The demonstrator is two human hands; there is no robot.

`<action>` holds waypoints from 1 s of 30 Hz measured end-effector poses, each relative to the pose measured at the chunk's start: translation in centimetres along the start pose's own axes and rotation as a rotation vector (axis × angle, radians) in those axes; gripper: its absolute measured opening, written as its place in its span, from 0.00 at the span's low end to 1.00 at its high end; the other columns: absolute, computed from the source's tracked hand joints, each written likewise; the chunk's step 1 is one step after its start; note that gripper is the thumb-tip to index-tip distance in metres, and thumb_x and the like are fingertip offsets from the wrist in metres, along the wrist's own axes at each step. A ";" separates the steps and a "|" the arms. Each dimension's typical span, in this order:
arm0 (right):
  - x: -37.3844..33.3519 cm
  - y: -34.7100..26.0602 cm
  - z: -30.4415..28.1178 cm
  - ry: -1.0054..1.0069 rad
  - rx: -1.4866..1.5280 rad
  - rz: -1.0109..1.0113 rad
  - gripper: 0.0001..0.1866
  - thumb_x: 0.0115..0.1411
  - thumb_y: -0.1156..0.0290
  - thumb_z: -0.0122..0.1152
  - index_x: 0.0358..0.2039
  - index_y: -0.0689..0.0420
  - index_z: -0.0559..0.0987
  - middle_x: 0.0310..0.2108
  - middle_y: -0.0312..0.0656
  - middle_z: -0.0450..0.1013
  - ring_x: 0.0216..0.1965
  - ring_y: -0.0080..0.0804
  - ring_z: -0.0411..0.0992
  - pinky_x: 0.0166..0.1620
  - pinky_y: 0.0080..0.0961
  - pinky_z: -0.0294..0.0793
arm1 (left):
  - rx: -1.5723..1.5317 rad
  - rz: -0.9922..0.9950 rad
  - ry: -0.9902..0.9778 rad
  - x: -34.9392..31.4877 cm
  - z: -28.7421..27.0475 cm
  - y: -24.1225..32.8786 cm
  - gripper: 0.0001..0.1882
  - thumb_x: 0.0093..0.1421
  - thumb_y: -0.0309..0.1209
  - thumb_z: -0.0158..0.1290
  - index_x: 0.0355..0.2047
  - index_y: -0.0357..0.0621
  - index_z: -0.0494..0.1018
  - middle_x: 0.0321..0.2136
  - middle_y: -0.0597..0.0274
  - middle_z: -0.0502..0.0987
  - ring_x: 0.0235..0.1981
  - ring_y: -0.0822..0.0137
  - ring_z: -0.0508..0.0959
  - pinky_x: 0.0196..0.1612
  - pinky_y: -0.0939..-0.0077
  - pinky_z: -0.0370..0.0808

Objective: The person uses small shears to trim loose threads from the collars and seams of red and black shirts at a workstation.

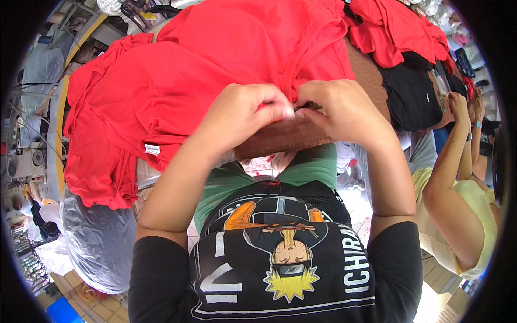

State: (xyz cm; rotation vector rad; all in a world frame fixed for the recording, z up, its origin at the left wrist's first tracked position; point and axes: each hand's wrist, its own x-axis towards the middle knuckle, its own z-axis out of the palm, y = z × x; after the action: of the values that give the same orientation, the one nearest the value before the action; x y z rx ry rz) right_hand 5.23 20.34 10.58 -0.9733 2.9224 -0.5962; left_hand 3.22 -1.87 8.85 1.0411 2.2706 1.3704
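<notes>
Far left, clear plastic (99,242) bulges below the bench, the picture's dark rim cutting off whatever lies beyond; then comes the red fabric (140,97), heaped and creased, its far edge out of view, a white label (152,149) showing near its lower side. Here's my left hand (245,107), thumb and fingers drawn narrow, but the tips are blurred and I can't tell whether they pinch anything. Just beside them is a small dark thing (309,105), above the near edge of the brown surface (285,134), its long axis running roughly left to right; my fingers cover much of it, so which end is the front I can't say. My right hand (339,102) has it, fingers curled in close. Further right lies black cloth (412,99), and at the edge, another person's arm (444,172), bent and raised.
</notes>
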 end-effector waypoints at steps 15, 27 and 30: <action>-0.8 3.8 7.7 0.256 0.120 0.056 0.16 0.45 0.76 0.64 0.38 0.55 0.78 0.33 0.42 0.77 0.33 0.43 0.76 0.34 0.36 0.75 | 0.540 -0.041 0.353 -2.5 4.6 -6.4 0.14 0.51 0.29 0.62 0.38 0.43 0.74 0.40 0.56 0.75 0.42 0.57 0.76 0.44 0.65 0.73; -1.7 1.5 6.6 0.264 0.332 0.232 0.13 0.51 0.69 0.67 0.37 0.57 0.78 0.32 0.45 0.77 0.32 0.42 0.77 0.36 0.33 0.75 | 0.578 0.021 0.463 -3.2 5.6 -6.5 0.09 0.50 0.30 0.63 0.30 0.40 0.78 0.33 0.59 0.78 0.34 0.57 0.78 0.40 0.66 0.75; -2.1 0.3 6.5 0.282 0.362 0.218 0.15 0.53 0.67 0.67 0.40 0.56 0.76 0.33 0.45 0.77 0.34 0.42 0.77 0.37 0.33 0.76 | 0.557 0.018 0.424 -3.8 5.8 -6.4 0.07 0.50 0.29 0.63 0.29 0.40 0.78 0.32 0.61 0.79 0.34 0.57 0.78 0.38 0.66 0.75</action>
State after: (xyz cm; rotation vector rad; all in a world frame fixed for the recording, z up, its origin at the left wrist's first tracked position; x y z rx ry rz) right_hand 7.51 19.47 4.18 -0.5626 2.9294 -1.2794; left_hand 6.47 -2.64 0.04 0.9859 3.0791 1.0569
